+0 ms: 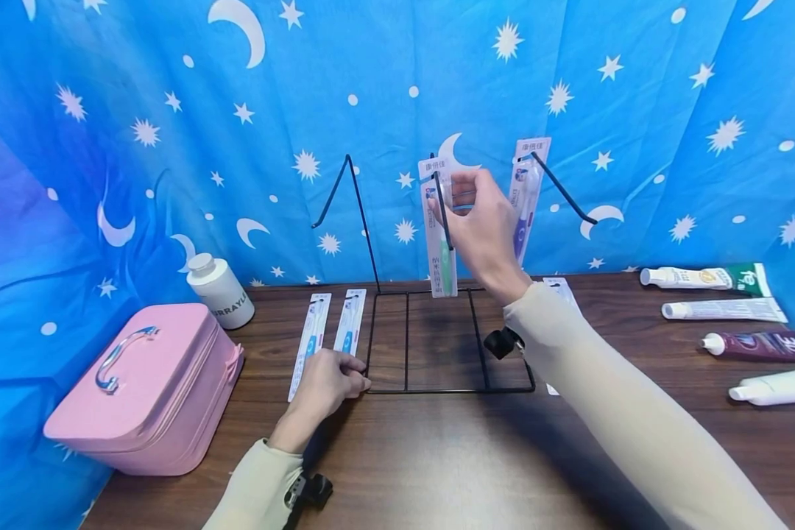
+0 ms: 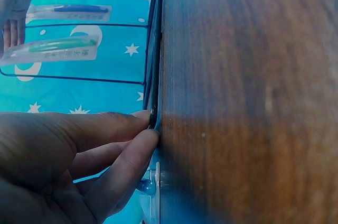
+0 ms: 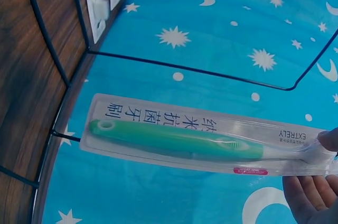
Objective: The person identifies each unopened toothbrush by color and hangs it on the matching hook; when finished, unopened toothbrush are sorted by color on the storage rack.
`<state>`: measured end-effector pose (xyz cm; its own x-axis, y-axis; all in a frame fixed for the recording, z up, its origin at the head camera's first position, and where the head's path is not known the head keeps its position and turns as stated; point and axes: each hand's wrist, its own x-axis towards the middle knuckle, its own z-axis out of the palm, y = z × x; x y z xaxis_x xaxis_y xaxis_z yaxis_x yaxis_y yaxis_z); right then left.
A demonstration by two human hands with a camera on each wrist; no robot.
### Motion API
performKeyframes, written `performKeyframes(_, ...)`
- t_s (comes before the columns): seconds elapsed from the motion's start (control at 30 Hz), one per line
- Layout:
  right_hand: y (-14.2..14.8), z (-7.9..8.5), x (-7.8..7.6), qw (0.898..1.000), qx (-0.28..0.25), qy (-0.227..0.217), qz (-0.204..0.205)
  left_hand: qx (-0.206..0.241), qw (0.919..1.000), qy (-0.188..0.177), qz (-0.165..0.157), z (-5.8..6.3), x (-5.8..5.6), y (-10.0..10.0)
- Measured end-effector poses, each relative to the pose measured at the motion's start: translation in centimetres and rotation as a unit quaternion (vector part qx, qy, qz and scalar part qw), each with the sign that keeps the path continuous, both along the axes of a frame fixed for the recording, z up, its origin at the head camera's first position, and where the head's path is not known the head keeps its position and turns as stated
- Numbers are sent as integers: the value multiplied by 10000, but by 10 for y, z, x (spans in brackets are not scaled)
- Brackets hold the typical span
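A black wire rack (image 1: pixel 406 342) stands on the table with hooks that jut forward. My right hand (image 1: pixel 482 221) holds a packaged green toothbrush (image 1: pixel 445 269) near its top, at the middle hook; its card top overlaps the hook. In the right wrist view the toothbrush pack (image 3: pixel 179 139) shows its green handle, with fingertips at the brush-head end. On the right hook hangs a packaged purple toothbrush (image 1: pixel 522 221). My left hand (image 1: pixel 327 379) pinches the rack's front left corner. The left wrist view shows thumb and finger on the thin black wire (image 2: pixel 154 105).
Two packaged blue toothbrushes (image 1: pixel 350 324) lie left of the rack. Another pack (image 1: pixel 559 291) lies partly behind the right arm. A pink case (image 1: pixel 152 397) and white bottle (image 1: pixel 221 291) stand at left. Several toothpaste tubes (image 1: pixel 722 309) lie at right. A blue starry cloth (image 1: pixel 384 59) hangs behind.
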<state>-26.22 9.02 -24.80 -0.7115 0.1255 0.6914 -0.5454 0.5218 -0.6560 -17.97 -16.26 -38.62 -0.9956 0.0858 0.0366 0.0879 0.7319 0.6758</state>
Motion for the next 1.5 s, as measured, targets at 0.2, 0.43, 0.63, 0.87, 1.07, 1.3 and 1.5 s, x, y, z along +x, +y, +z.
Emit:
performKeyframes(0.2,0,-1,-9,9999,-73,-142,31,42,10000,-70,36,-1,-1,1)
performKeyframes(0.43,10,-10,-5,9998,30,-174,79,-32,9999,-105,46,-1,-1,4)
performKeyframes(0.63,40,-29,15,9978,576,13,319,-47,9998,-98,182,2,0,3)
performKeyframes(0.87,101,-67,48,9894,1372,-396,270,-76,9997,-138,182,2,2,2)
performKeyframes(1.07,150,-87,45,9833,1314,-1243,-221,-45,9998,-154,151,2,2,1)
performKeyframes(1.3,191,-107,21,9661,1118,-2273,-499,60,9998,-149,87,1,-1,3)
performKeyframes(1.5,207,-123,2,9292,1294,-3429,-481,134,9996,-264,30,1,2,2)
